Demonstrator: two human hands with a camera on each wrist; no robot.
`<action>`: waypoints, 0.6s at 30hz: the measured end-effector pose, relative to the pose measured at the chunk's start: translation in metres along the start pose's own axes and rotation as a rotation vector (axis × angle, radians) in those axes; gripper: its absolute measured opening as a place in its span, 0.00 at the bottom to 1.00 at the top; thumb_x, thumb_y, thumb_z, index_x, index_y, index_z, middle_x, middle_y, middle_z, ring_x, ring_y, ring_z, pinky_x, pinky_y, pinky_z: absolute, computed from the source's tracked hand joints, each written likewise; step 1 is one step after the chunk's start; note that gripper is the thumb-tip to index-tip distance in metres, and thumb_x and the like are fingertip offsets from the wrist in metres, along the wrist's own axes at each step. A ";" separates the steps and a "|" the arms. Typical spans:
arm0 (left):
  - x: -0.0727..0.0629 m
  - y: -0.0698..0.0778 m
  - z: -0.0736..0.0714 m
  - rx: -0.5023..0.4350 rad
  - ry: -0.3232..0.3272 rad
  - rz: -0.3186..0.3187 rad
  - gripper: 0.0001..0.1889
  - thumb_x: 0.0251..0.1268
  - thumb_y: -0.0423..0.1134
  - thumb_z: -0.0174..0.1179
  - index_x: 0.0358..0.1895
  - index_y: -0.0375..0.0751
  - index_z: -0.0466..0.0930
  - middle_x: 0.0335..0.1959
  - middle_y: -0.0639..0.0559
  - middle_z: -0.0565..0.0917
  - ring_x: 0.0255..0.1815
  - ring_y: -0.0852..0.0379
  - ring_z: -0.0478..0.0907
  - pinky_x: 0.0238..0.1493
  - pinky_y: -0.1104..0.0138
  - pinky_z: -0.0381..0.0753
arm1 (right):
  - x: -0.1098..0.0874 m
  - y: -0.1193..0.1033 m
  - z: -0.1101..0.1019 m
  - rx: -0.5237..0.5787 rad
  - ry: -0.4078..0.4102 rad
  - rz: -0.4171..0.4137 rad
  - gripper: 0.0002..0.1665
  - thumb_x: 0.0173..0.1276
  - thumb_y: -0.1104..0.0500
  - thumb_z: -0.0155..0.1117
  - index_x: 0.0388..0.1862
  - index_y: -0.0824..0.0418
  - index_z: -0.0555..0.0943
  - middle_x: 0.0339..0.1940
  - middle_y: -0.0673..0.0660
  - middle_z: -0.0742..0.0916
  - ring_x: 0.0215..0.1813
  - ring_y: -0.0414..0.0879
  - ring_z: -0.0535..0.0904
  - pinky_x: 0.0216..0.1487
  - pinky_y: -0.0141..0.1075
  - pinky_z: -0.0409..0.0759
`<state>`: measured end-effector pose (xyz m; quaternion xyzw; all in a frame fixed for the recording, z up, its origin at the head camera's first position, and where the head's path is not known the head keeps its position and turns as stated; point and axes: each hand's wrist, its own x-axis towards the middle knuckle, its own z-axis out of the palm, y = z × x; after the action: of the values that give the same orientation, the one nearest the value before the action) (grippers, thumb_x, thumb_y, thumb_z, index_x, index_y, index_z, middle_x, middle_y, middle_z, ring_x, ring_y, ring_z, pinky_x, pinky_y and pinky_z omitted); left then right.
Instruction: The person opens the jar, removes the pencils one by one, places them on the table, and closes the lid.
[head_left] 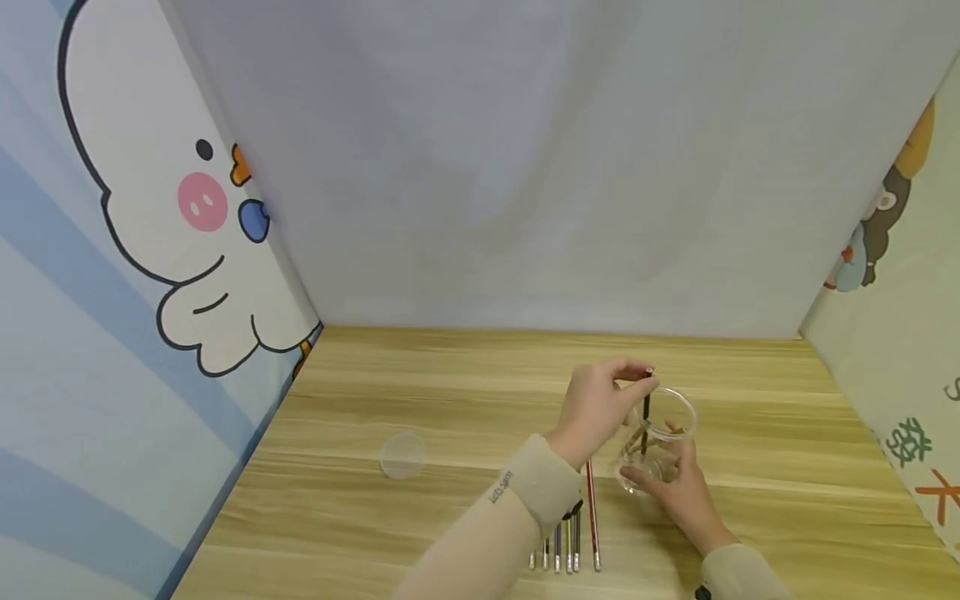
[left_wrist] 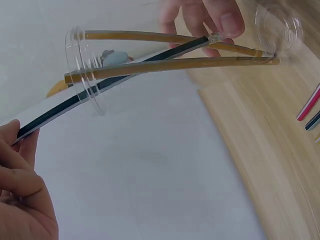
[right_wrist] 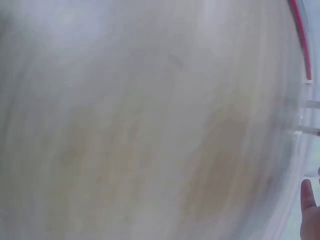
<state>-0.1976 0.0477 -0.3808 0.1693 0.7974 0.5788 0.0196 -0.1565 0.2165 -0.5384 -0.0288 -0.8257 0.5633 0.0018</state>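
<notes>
With its thumb and fingertips my left hand [head_left: 596, 408] pinches a dark pencil [head_left: 646, 412] near its upper end. Most of that pencil [left_wrist: 165, 56] is inside a clear plastic jar [head_left: 693, 417], its silver-ferruled end toward the jar's bottom. Two yellow-brown pencils [left_wrist: 175, 66] lean inside the same jar, crossing near the dark one. My right hand [head_left: 682, 492] grips the jar low on its side, thumb on the near face. In the left wrist view the right fingers [left_wrist: 231, 24] show behind the jar near its base.
Several pencils [head_left: 557, 557] lie side by side on the wooden table [head_left: 337, 533], partly under the left forearm. Beside them is a red pencil [head_left: 592, 517]. A clear round lid [head_left: 402, 455] rests farther left. A pale wall [head_left: 525, 275] stands behind the table.
</notes>
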 end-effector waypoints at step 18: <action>-0.002 0.018 -0.038 -0.170 0.181 0.183 0.12 0.67 0.41 0.65 0.48 0.40 0.86 0.43 0.47 0.89 0.12 0.64 0.69 0.19 0.71 0.78 | -0.001 -0.028 0.000 0.078 0.157 -0.101 0.59 0.56 0.62 0.76 0.78 0.59 0.49 0.72 0.62 0.70 0.68 0.43 0.64 0.72 0.68 0.51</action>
<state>-0.1997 0.0176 -0.3516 0.1862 0.7254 0.6564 -0.0909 -0.1568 0.2062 -0.5123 -0.0310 -0.8008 0.5903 0.0962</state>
